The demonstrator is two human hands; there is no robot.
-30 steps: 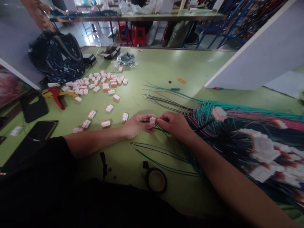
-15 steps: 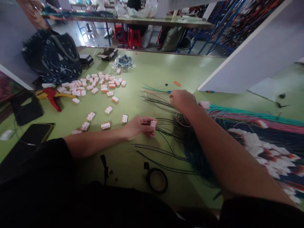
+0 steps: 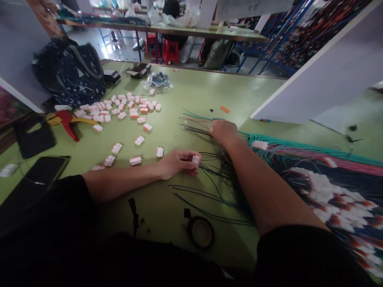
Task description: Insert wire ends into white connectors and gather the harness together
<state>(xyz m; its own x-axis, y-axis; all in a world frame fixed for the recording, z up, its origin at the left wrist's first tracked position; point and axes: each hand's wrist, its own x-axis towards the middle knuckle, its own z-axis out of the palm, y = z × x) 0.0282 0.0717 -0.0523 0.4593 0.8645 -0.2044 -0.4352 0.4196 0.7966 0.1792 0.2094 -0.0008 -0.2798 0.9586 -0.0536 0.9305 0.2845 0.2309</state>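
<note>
My left hand (image 3: 181,164) is closed, with a small white-and-orange connector housing (image 3: 196,160) pinched between thumb and fingers. Dark wires (image 3: 211,169) run from the housing's right side toward the bundle. My right hand (image 3: 224,130) is closed over the loose wire ends, fingertips pointing left and down; what they grip is hidden. Beside it fan out black wires (image 3: 194,129), thin reddish wires (image 3: 197,119) and teal wires (image 3: 197,115). Nearer to me, two pairs of dark wires (image 3: 197,189) lie with bare metal terminals at their left ends.
Many loose connector housings (image 3: 103,109) lie at the left, by red-and-yellow pliers (image 3: 67,121) and a phone (image 3: 44,173). A tape roll (image 3: 201,232) is near me. Finished-looking connectors (image 3: 335,195) pile on wire bundles at right. A white panel (image 3: 314,67) stands behind them.
My right hand has shifted slightly left and nearer to me over the wire ends, uncovering a connector housing on the teal wires. My left hand keeps its hold; the view has tilted slightly.
</note>
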